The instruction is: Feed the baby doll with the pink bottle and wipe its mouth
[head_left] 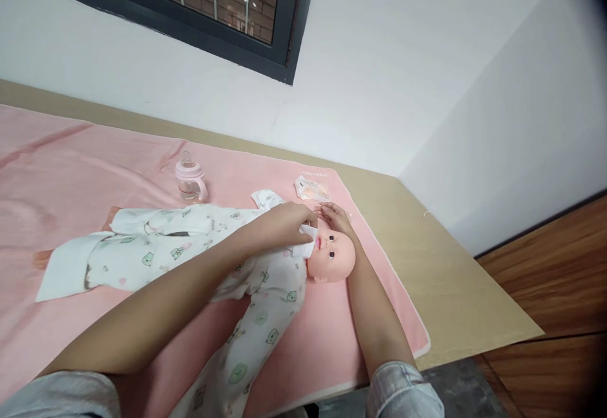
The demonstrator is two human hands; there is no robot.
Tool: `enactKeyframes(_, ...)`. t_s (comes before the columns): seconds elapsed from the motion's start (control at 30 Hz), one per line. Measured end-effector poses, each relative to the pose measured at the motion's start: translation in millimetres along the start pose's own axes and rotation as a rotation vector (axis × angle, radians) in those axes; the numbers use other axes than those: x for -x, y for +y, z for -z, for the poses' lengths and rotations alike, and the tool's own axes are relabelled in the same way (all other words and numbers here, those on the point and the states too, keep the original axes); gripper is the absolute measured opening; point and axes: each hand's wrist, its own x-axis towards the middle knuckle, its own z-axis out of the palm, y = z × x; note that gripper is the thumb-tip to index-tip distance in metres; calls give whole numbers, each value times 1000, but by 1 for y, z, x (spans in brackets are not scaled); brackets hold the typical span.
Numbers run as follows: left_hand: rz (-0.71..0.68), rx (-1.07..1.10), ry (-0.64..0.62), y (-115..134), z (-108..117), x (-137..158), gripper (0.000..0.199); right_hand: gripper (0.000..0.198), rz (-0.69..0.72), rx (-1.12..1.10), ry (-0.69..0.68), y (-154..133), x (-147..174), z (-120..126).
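A bald baby doll (339, 257) lies on its back on a pink blanket (327, 336), its head to the right. It wears a white sleepsuit (161, 250) printed with green animals, one sleeve stretched toward me. My left hand (294, 221) is closed on a white tissue (309, 233), held against the doll's mouth and chin. On the far side of the doll's head, my right hand (336, 217) rests with its fingers stretched out beside the cheek. My right forearm passes close by the crown of the head.
A pink-capped baby bottle (190, 181) with a handle stands beyond the doll's legs. Past my right hand lies a small, clear plastic packet (310, 188). The tan tabletop (403, 228) meets a white wall with a dark-framed window (279, 64).
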Motion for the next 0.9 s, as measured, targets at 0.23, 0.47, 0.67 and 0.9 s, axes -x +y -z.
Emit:
enactKeyframes(0.23, -1, -53, 35, 1, -2, -2, 12, 38, -15, -13, 3, 0, -3, 2)
enactKeyframes(0.47, -48, -70, 105, -1, -5, -5, 20, 36, -47, 94, 69, -4, -2, 1)
enactKeyframes(0.67, -42, -77, 120, -7, -11, -9, 23, 27, -56, 156, 88, -5, -2, -1)
enactKeyframes(0.9, 8, -51, 158, -4, -12, -11, 25, 30, -39, 159, 62, -14, 8, -9)
